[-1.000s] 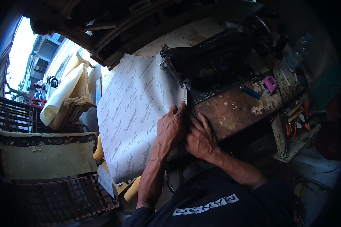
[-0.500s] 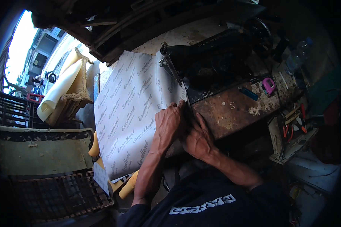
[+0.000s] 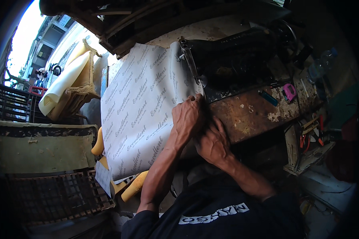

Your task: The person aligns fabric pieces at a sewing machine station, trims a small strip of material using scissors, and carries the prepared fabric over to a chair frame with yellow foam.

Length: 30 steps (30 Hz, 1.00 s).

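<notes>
A large white sheet [image 3: 139, 107] with dark printed lettering lies left of a black sewing machine [image 3: 235, 55]. The sheet's right edge runs under the machine's needle end [image 3: 191, 65]. My left hand [image 3: 187, 115] is closed on that edge, its knuckles bent and its fingertips just short of the needle area. Close beside it on the right, my right hand [image 3: 213, 143] lies back up in shadow at the table's front edge. Its visible fingers are stretched forward; the others are hidden beside the left hand. Whether it touches the sheet's underside cannot be seen.
On the rusty brown tabletop [image 3: 243, 119] lie a teal bar-like piece [image 3: 268, 97] and a pink object [image 3: 290, 92]. Plastic bottle [image 3: 321, 63] at the far right. Pliers-like tools [image 3: 311, 131] hang on a wooden holder. Yellow rolls [image 3: 135, 186] poke out below the sheet.
Both hands have moved slightly forward, nearer the machine's needle end. The sheet has shifted a little with them. The whole view has also tilted somewhat.
</notes>
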Available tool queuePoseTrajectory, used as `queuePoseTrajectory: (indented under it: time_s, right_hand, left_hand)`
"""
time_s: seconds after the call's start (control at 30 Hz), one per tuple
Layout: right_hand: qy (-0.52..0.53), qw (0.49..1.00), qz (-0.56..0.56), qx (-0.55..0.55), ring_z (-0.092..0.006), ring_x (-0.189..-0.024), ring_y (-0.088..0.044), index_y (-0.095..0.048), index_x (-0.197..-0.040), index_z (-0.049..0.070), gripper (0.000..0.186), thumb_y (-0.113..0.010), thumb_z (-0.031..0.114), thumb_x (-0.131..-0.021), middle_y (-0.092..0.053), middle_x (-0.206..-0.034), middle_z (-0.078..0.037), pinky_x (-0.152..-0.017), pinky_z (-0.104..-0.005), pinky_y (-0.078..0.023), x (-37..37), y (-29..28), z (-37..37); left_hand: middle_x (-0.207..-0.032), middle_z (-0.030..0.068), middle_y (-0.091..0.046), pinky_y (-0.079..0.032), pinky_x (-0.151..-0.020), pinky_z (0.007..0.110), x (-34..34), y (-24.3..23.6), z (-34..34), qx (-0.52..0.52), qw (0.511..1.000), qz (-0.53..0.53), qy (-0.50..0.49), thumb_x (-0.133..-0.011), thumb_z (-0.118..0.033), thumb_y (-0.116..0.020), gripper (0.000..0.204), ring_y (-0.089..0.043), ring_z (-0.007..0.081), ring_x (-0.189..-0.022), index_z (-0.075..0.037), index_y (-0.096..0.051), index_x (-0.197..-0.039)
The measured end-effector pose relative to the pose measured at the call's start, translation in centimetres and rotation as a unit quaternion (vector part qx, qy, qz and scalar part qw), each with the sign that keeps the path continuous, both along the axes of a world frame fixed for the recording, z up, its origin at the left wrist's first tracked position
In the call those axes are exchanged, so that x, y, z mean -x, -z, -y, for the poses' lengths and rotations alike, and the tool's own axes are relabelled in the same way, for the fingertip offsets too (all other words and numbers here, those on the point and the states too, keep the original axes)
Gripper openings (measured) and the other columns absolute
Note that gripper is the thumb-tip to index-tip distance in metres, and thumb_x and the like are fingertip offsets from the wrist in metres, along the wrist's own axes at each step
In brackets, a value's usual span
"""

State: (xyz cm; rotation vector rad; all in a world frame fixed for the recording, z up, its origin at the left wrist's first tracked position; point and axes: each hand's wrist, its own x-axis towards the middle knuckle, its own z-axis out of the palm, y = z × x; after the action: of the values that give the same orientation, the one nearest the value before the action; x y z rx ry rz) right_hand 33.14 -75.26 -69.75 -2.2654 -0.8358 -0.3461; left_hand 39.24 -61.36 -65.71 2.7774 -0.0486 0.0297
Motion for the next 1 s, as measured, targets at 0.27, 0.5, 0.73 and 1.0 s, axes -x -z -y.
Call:
queuePoseTrajectory:
  time_s: [0.27,0.5,0.73,1.0]
  right_hand:
    - [-0.015,1.0,0.001,-0.011,-0.0382,-0.123,-0.062,-0.075,-0.112,0.0,0.032,-0.073,0.014,-0.083,-0.072,-0.117,-0.021,-0.117,-0.0573,-0.037,-0.6,1.2,-0.1]
    - [-0.012,1.0,-0.004,-0.007,-0.0415,-0.128,-0.059,-0.075,-0.105,-0.002,0.027,-0.061,0.014,-0.088,-0.071,-0.123,-0.022,-0.118,-0.0597,-0.035,-0.4,1.8,-0.3]
    - [-0.009,1.0,0.001,-0.004,-0.0368,-0.146,-0.049,-0.073,-0.12,-0.003,0.037,-0.062,0.015,-0.09,-0.065,-0.14,-0.021,-0.123,-0.0547,-0.033,0.5,0.9,1.0]
    - [-0.022,0.999,-0.02,0.012,-0.0387,-0.141,-0.053,-0.072,-0.123,-0.005,0.049,-0.068,0.021,-0.083,-0.067,-0.135,-0.024,-0.123,-0.0541,-0.032,0.5,1.2,1.2]
  left_hand:
    - [-0.102,0.0217,-0.072,-0.056,-0.074,0.057,-1.4,0.8,0.2,-0.023,1.0,0.012,-0.004,-0.096,-0.021,-0.058,0.024,-0.072,0.0471,-0.088,-0.007,-0.065,-0.114]
    - [-0.111,0.0218,-0.07,-0.056,-0.074,0.056,-1.9,1.7,0.7,-0.045,0.999,0.011,-0.022,-0.093,-0.011,-0.058,0.042,-0.073,0.0454,-0.089,-0.007,-0.059,-0.135]
    - [-0.11,0.0182,-0.068,-0.056,-0.085,0.049,5.4,0.4,-1.7,-0.132,0.99,0.056,-0.018,-0.092,-0.012,-0.061,0.059,-0.068,0.0386,-0.103,-0.008,-0.056,-0.15]
    - [-0.104,0.0192,-0.07,-0.057,-0.079,0.049,4.3,-2.6,0.1,-0.032,0.999,0.019,0.034,-0.087,-0.012,-0.06,0.055,-0.071,0.0409,-0.098,-0.007,-0.061,-0.142]
